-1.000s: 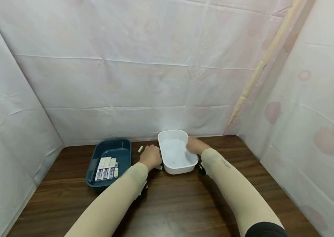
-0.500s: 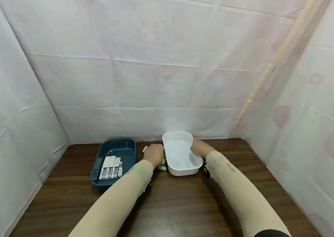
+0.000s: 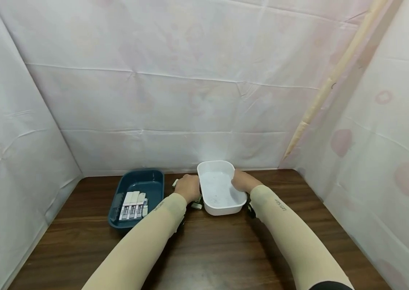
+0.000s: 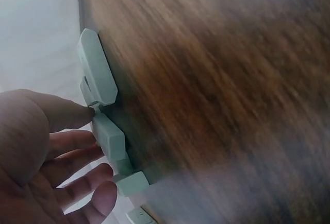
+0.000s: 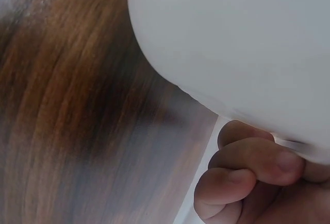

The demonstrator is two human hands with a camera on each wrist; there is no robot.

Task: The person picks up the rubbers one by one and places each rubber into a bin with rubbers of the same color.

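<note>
While our right hand (image 3: 241, 182) curls its fingers (image 5: 247, 165) under the rim of the white plastic tub (image 3: 220, 192), gripping it, our left hand (image 3: 187, 187) rests relaxed among small pale rectangular blocks (image 4: 108, 136) on the dark wooden table (image 3: 211, 249), holding none that we can see. Its knuckles hide most blocks from the head view. Further left sits a dark blue plastic tray (image 3: 150, 181).

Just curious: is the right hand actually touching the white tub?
Touching. The right wrist view shows the right hand with fingers curled under the white tub's rim.
</note>
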